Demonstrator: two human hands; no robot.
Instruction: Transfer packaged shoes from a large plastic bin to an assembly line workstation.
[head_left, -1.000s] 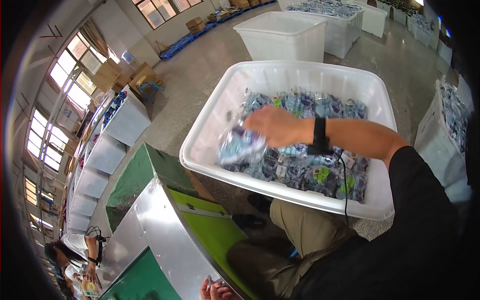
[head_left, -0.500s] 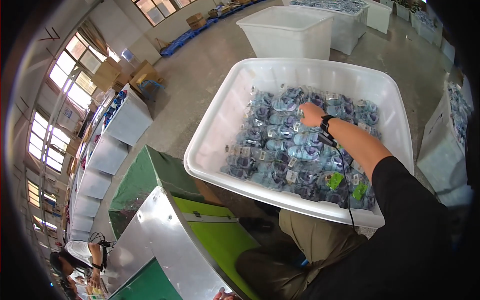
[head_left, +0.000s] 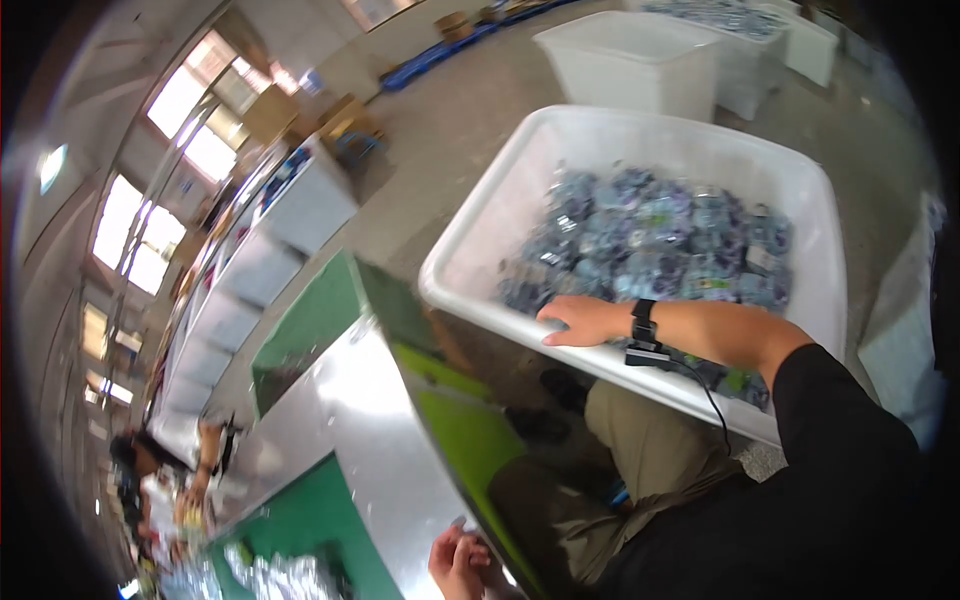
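Note:
My right hand point(head_left: 583, 321) is over the near rim of a big white plastic bin point(head_left: 480, 205), thumb and fingers apart and no held thing showing. A dark strap with a small corded device is on that wrist. Inside the bin lie rows of light-blue and purple shoes point(head_left: 655, 225) in clear plastic bags, with a few green labels among them. At the bottom, my left hand point(head_left: 458, 562) is at the edge of the shiny metal table point(head_left: 370, 400), its fingers curled in. Whatever that hand may hold is too hidden to make out.
Silvery bagged packages point(head_left: 290, 577) lie on the table's green surface point(head_left: 325, 500). A green box-like container point(head_left: 310, 325) stands beyond. Another person point(head_left: 180, 450) works at the far left. More white bins point(head_left: 640, 65) stand behind and on the right; a row of bins point(head_left: 300, 205) lines the left.
My right hand has drawn back from the far rows of shoes to the bin's near rim. The view has shifted, bringing more of my left hand and the silvery packages into sight.

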